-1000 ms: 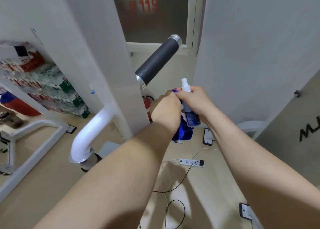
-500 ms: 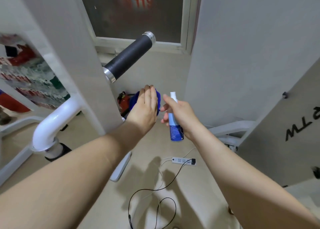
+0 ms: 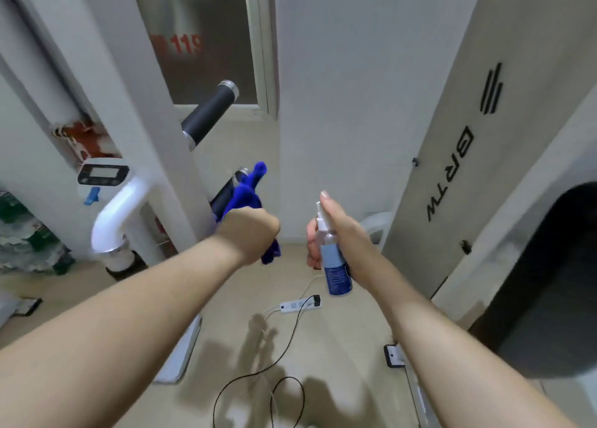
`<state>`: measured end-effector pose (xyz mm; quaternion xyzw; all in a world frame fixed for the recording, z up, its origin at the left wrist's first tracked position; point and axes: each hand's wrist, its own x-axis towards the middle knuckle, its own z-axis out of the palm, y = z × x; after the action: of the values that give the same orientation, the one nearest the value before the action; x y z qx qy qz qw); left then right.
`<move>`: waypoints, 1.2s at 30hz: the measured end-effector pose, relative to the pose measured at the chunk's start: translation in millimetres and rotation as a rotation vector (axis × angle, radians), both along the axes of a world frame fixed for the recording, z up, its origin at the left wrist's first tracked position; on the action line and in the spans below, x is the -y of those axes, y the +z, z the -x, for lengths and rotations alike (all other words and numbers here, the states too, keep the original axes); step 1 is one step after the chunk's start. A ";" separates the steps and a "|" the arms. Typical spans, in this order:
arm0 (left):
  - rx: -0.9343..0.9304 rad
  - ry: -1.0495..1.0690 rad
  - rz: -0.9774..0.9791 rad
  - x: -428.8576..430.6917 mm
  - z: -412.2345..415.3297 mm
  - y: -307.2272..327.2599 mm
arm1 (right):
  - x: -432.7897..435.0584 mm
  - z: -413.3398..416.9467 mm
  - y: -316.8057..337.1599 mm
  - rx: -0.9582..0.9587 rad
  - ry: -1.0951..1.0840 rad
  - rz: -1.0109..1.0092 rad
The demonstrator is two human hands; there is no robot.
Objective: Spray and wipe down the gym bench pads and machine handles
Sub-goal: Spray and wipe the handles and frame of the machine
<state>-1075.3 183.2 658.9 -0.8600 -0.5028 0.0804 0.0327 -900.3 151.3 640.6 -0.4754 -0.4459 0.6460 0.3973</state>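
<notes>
My left hand grips a blue cloth that is bunched around a lower black machine handle, of which only part shows. An upper black foam handle with silver end caps sticks out from the white machine column, above and apart from the cloth. My right hand holds a small spray bottle with a blue label and white nozzle, index finger raised over the top. The bottle hangs to the right of the cloth.
A white curved tube juts out at the left beside a small display. A white power strip and black cable lie on the beige floor. A grey machine panel and a dark pad stand at the right.
My left hand has closed round the cloth and moved onto the lower black handle. The view shifted, and the right hand with the bottle moved apart from the left hand.
</notes>
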 end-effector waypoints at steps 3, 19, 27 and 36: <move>0.507 0.332 0.391 36.5 -16.2 -1.9 | 46.5 -14.4 1.6 -0.085 -0.121 0.012; 1.397 0.173 0.810 240.1 -177.4 17.4 | 237.7 -156.2 16.0 -0.104 -0.448 -0.079; 1.171 0.002 0.591 340.1 -297.8 6.2 | 332.9 -263.4 7.8 -0.124 -0.473 -0.061; 1.175 -0.089 0.560 427.1 -431.3 6.7 | 432.9 -389.3 9.0 0.004 -0.522 -0.109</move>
<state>-644.0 -243.9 665.5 -0.7566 -0.3609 -0.2768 -0.4698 -511.0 -281.7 649.5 -0.5534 -0.3431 0.4957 0.5748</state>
